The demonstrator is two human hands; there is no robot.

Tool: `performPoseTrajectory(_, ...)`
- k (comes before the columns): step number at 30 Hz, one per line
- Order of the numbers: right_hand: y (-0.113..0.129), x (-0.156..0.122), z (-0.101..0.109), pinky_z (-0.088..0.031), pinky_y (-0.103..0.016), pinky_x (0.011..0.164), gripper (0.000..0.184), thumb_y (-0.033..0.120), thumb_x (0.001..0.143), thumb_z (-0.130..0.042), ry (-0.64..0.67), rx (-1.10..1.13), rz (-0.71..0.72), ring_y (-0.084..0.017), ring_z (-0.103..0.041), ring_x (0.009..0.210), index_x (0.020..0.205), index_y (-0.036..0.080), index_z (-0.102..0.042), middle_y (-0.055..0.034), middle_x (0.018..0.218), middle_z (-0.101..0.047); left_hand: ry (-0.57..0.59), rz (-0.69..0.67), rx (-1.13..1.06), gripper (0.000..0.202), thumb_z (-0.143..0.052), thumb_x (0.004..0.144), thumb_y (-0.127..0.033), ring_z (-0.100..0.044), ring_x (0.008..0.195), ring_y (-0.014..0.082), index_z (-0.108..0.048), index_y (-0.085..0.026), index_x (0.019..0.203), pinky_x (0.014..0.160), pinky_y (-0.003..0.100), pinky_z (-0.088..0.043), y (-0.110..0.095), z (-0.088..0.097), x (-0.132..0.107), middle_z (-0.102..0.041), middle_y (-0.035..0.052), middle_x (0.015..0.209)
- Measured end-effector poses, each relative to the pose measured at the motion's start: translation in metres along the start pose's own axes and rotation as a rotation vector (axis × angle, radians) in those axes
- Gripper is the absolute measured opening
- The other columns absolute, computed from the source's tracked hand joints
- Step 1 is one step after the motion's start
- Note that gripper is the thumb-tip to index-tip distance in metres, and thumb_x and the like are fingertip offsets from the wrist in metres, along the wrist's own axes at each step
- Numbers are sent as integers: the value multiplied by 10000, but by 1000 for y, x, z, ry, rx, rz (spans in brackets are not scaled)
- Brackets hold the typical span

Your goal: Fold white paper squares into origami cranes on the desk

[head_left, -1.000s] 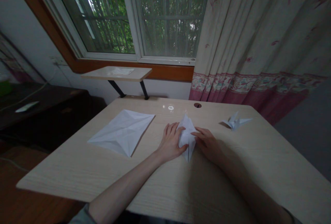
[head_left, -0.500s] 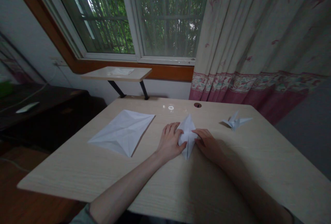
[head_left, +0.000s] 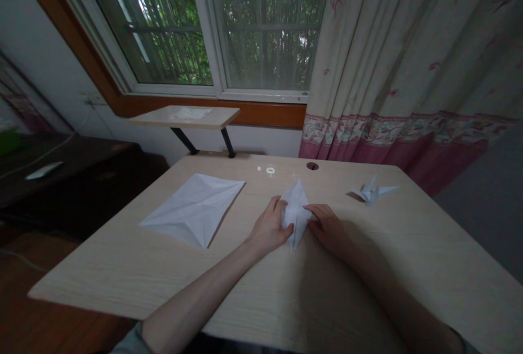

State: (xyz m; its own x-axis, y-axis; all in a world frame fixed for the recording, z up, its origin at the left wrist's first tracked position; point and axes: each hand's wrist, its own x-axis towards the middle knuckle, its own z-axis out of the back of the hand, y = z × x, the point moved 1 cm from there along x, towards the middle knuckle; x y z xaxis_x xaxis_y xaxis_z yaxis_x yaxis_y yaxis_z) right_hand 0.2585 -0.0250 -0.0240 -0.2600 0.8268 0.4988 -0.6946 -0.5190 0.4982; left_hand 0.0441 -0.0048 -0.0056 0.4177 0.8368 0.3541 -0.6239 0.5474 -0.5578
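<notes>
**Narrow white origami fold (head_left: 295, 215) gripped between both hands, near the middle of the worktop.**
Long axis runs away from the person, one tip toward the window, the other toward the body. Left hand (head_left: 269, 227) and right hand (head_left: 327, 229) close on its two sides, fingers curled around it. Pale wood-grain worktop (head_left: 122, 272) beneath; creased paper sheet (head_left: 192, 209) lies left, small paper crane (head_left: 371, 192) right. Beyond: wall shelf (head_left: 183, 116), window (head_left: 261, 27) showing green foliage, patterned curtain (head_left: 392, 43).
</notes>
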Motion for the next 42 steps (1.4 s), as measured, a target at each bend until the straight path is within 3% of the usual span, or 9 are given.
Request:
performPoseTrajectory(9, 3, 1, 2, -515, -519, 970, 348, 183, 902, -495, 7, -7, 3, -277, -610, 1098, 1227, 243, -605, -99, 1162, -675, 33, -23, 68, 656, -687, 789, -252, -519, 1280, 308, -415, -191, 1382, 1089, 463, -447, -3, 6, 1, -454, 142, 1426)
performPoseTrajectory(14, 3, 0, 1, -512, -502, 977, 342, 179, 908, -493, -3, -11, -3, -276, -602, 1111, 1231, 227, -593, -108, 1168, -665, -56, 45, 7, 688, -689, 817, -348, -549, 1243, 325, -366, -186, 1403, 1047, 494, -451, -3, 9, 3, -552, 141, 1367)
performPoseTrajectory(16, 3, 0, 2, -508, -498, 981, 340, 170, 906, -493, 2, -21, -5, -275, -600, 1111, 1227, 223, -591, -111, 1167, -663, -114, 122, -97, 621, -651, 854, -364, -601, 1166, 300, -369, -182, 1377, 1009, 465, -474, -1, 8, 3, -605, 130, 1291)
performPoseTrajectory(20, 5, 2, 3, -504, -485, 986, 357, 162, 897, -501, 25, -38, -11, -269, -594, 1127, 1238, 233, -581, -107, 1181, -659, -224, 203, -252, 268, -463, 971, -338, -648, 1036, 234, -495, -191, 1192, 935, 384, -492, 5, 9, 6, -675, 88, 1116)
performPoseTrajectory(23, 5, 2, 3, -498, -492, 993, 386, 164, 891, -495, 33, -39, -20, -269, -589, 1140, 1260, 245, -573, -99, 1200, -654, -260, 255, -237, 225, -397, 996, -315, -656, 961, 230, -586, -195, 1005, 867, 355, -492, 10, 11, 9, -696, 72, 996)
performPoseTrajectory(29, 3, 1, 1, -486, -517, 1016, 395, 180, 895, -503, 29, -49, -9, -285, -584, 1165, 1283, 217, -566, -122, 1238, -647, -163, 231, -78, 141, -508, 943, -236, -629, 1025, 244, -636, -197, 988, 901, 371, -442, 12, 11, 11, -699, 56, 1048)
performPoseTrajectory(34, 2, 1, 1, -487, -506, 1024, 427, 162, 890, -505, 15, -31, 14, -280, -583, 1172, 1310, 223, -551, -124, 1252, -644, -94, 201, 9, 165, -559, 956, -294, -582, 1138, 259, -641, -243, 1090, 988, 439, -355, 6, 10, 9, -684, 33, 1154)
performPoseTrajectory(42, 1, 0, 1, -469, -530, 1040, 434, 187, 905, -509, 28, 10, 27, -282, -566, 1201, 1336, 234, -542, -119, 1277, -635, -55, 202, 46, 149, -647, 919, -292, -556, 1171, 249, -663, -258, 1063, 995, 436, -321, 7, 8, 9, -672, 18, 1214)
